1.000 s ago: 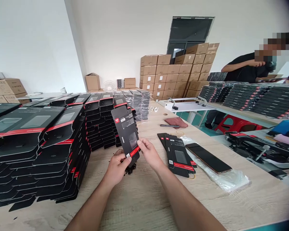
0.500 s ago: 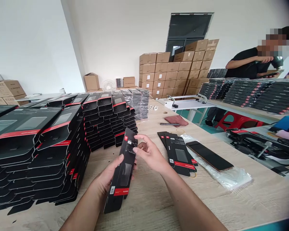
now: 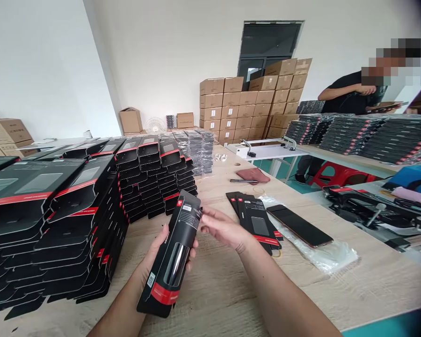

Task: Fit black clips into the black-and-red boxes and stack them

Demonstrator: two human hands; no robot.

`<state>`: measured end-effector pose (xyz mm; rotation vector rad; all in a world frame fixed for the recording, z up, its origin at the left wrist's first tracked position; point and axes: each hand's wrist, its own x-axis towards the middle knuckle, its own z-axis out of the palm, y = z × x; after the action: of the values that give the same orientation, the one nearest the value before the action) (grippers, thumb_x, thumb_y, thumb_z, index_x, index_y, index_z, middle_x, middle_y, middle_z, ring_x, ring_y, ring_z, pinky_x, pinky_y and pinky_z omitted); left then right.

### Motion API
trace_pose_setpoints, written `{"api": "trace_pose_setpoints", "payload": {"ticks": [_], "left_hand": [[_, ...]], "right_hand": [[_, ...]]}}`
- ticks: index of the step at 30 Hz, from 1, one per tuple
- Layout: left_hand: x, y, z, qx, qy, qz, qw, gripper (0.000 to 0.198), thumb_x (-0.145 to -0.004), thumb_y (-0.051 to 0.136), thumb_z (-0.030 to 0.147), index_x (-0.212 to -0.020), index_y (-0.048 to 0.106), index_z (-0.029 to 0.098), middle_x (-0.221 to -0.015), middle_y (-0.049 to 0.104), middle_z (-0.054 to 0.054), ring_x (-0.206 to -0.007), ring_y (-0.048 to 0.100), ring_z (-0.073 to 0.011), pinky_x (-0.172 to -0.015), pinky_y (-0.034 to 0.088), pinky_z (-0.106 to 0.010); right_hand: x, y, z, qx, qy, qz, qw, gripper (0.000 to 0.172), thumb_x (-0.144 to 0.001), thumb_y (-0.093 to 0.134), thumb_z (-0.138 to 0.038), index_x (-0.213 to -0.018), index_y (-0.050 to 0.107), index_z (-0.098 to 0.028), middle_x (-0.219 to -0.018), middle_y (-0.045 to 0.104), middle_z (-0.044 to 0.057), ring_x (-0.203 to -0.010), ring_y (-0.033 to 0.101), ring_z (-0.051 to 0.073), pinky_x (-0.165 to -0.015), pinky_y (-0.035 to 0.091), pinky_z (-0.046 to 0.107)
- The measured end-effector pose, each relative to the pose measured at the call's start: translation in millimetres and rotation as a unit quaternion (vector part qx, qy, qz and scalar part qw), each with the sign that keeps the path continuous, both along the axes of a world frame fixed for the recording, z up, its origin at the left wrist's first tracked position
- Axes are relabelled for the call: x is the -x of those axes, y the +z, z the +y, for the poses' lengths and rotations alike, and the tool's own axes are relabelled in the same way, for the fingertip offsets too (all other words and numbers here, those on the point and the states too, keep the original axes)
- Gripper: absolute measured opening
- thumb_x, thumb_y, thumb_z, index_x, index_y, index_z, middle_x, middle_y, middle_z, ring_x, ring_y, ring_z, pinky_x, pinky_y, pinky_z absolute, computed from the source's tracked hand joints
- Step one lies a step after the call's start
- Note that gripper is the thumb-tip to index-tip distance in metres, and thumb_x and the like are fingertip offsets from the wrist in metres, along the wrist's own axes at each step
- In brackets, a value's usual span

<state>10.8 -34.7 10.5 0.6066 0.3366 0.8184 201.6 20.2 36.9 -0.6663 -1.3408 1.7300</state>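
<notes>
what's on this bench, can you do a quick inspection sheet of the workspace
surface: light wood-grain table
job's things: black cardboard package with red band
hands: left hand holds the package; right hand open beside it
clutter: tall package stacks, smaller package pile, smartphone on clear plastic, maroon cloth
cables: nothing seen
surroundings: stacked cardboard cartons, co-worker in black shirt, red stool
</notes>
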Motion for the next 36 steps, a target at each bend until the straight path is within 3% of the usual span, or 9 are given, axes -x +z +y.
{"api": "trace_pose_setpoints", "payload": {"ticks": [2, 4, 7, 10, 20, 23, 27, 32, 36], "left_hand": [[-3.0, 2.2, -1.5, -0.009, -0.009, 0.026, 1.000, 0.076, -0.076, 0.044, 0.073, -0.111, 0.064, 0.008, -0.097, 0.066, -0.015, -0.078, 0.063, -0.0203, -0.067, 0.051, -0.031], [-4.5, 5.5, -1.7, -0.036, 0.049, 0.109, 0.992, 0.077, -0.077, 0.038, 0.075, -0.106, 0.066, 0.009, -0.094, 0.067, -0.015, -0.079, 0.064, -0.0230, -0.070, 0.050, -0.034], [-3.7, 8.7, 1.2, -0.148, 0.223, 0.288, 0.919, 0.062, -0.081, 0.042, 0.067, -0.092, 0.071, 0.014, -0.082, 0.070, -0.010, -0.074, 0.063, -0.0220, -0.068, 0.047, -0.032], [-2.4, 6.8, 6.1, -0.237, 0.261, 0.377, 0.856, 0.041, -0.078, 0.059, 0.054, -0.074, 0.070, 0.015, -0.070, 0.068, -0.005, -0.063, 0.059, -0.0180, -0.059, 0.044, -0.027], [19.6, 12.2, 19.4, -0.060, 0.392, 0.267, 0.878, 0.035, -0.072, 0.067, 0.041, -0.092, 0.069, 0.012, -0.071, 0.070, -0.005, -0.056, 0.062, -0.0162, -0.054, 0.050, -0.028], [22.0, 9.6, 22.2, -0.113, 0.393, 0.319, 0.855, 0.048, -0.071, 0.070, 0.040, -0.111, 0.063, 0.015, -0.077, 0.070, -0.005, -0.068, 0.065, -0.0178, -0.063, 0.052, -0.028], [15.0, 3.8, 22.6, -0.149, 0.384, 0.376, 0.830, 0.081, -0.068, 0.074, 0.041, -0.138, 0.039, 0.022, -0.071, 0.068, 0.000, -0.065, 0.064, -0.0170, -0.060, 0.050, -0.027], [10.2, 5.6, 20.2, -0.174, 0.348, 0.342, 0.855, 0.064, -0.070, 0.071, 0.044, -0.127, 0.050, 0.023, -0.074, 0.067, 0.000, -0.067, 0.064, -0.0168, -0.061, 0.049, -0.026], [10.9, 6.8, 19.9, -0.178, 0.344, 0.303, 0.871, 0.041, -0.073, 0.066, 0.043, -0.107, 0.058, 0.022, -0.079, 0.067, 0.001, -0.067, 0.062, -0.0149, -0.061, 0.048, -0.024]], "right_hand": [[9.0, -8.2, -3.4, 0.023, 0.068, 0.010, 0.997, 0.040, -0.068, 0.074, -0.048, -0.091, 0.063, -0.017, -0.071, 0.063, 0.001, -0.055, 0.055, 0.011, -0.052, 0.042, 0.023], [18.1, -12.7, -4.2, 0.039, 0.047, 0.038, 0.997, 0.038, -0.069, 0.073, -0.050, -0.087, 0.062, -0.018, -0.060, 0.060, -0.002, -0.046, 0.052, 0.010, -0.050, 0.043, 0.025], [25.6, -11.4, -0.1, 0.020, -0.067, 0.060, 0.996, 0.035, -0.066, 0.078, -0.040, -0.091, 0.065, -0.019, -0.070, 0.067, 0.000, -0.063, 0.062, 0.014, -0.067, 0.050, 0.028], [27.0, -8.4, 3.2, -0.008, -0.142, 0.042, 0.989, 0.036, -0.065, 0.079, -0.038, -0.092, 0.067, -0.018, -0.083, 0.071, 0.003, -0.079, 0.064, 0.018, -0.079, 0.050, 0.032], [35.3, -15.3, -18.1, -0.006, 0.110, -0.081, 0.991, 0.037, -0.071, 0.073, -0.042, -0.097, 0.066, -0.016, -0.085, 0.069, 0.003, -0.074, 0.063, 0.016, -0.066, 0.049, 0.027], [31.2, -16.4, -12.7, -0.030, 0.046, -0.141, 0.988, 0.041, -0.075, 0.069, -0.044, -0.106, 0.061, -0.019, -0.073, 0.064, 0.000, -0.056, 0.055, 0.010, -0.048, 0.040, 0.021], [28.2, -17.2, -2.5, -0.061, -0.104, -0.113, 0.986, 0.065, -0.074, 0.070, -0.040, -0.131, 0.043, -0.024, -0.077, 0.058, -0.002, -0.060, 0.054, 0.010, -0.049, 0.041, 0.021], [30.4, -16.9, -1.4, -0.051, -0.077, -0.081, 0.992, 0.056, -0.074, 0.069, -0.038, -0.125, 0.049, -0.027, -0.080, 0.058, -0.001, -0.062, 0.054, 0.011, -0.047, 0.040, 0.020], [34.5, -20.7, 0.0, -0.037, -0.076, -0.072, 0.994, 0.025, -0.076, 0.064, -0.040, -0.090, 0.062, -0.020, -0.063, 0.055, -0.004, -0.050, 0.048, 0.009, -0.046, 0.038, 0.021]]}}
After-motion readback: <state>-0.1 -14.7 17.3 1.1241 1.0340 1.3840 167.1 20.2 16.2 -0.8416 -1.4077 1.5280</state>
